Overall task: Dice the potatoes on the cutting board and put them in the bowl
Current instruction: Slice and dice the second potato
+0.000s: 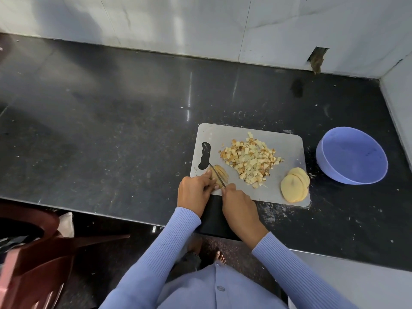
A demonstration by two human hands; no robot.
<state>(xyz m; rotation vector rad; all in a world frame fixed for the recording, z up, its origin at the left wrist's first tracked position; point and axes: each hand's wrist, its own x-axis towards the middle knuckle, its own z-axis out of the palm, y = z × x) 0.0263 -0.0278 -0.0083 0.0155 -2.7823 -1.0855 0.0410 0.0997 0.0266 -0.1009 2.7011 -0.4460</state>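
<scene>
Potatoes are what I'm working on: one pale yellow, partly sliced potato piece [219,175] sits at the near left corner of the grey rectangular plastic cutting board [287,148], pinned under my left hand [195,189], whose fingers curl down over its left side. My right hand [239,208] is just beside it, fingers wrapped round the handle of one thin-bladed steel knife [217,175], the handle itself hidden in my fist. The blade runs away from me across the piece, with the cut slices fanning off on its right side. At the near right corner of the board lies one stack of round yellow potato slices [294,186]; I can't count the slices for certain. Between that stack and my hands, toward the middle of the board, is one loose heap of small yellow-brown potato cubes [250,159], too many to count. Right of the board, apart from it, one round lilac plastic bowl [352,156] stands on the black speckled stone counter [111,130]. Beyond everything rises the white tiled wall [178,23].
</scene>
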